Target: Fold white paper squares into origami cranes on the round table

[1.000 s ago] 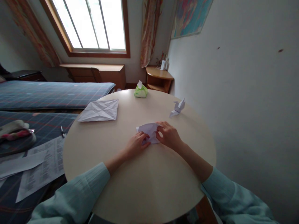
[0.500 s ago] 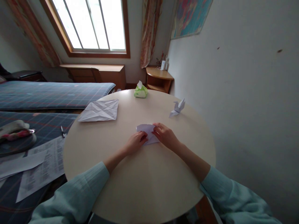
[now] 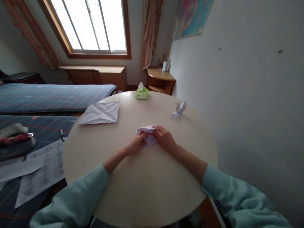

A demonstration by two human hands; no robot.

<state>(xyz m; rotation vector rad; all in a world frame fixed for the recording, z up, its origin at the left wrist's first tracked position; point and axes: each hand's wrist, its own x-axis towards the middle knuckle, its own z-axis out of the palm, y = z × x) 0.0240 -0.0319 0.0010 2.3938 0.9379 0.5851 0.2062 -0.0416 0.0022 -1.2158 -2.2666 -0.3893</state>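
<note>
While pressing on the round table, left hand and right hand pinch folded paper.

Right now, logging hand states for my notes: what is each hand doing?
Left hand: fingers pressing on the folded white paper.
Right hand: fingers pinching the same paper's edge.

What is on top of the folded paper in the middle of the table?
Both hands rest on the folded paper: the left hand on its near left part, the right hand on its right part. Only its far edge shows; the folds beneath the fingers are hidden.
</note>
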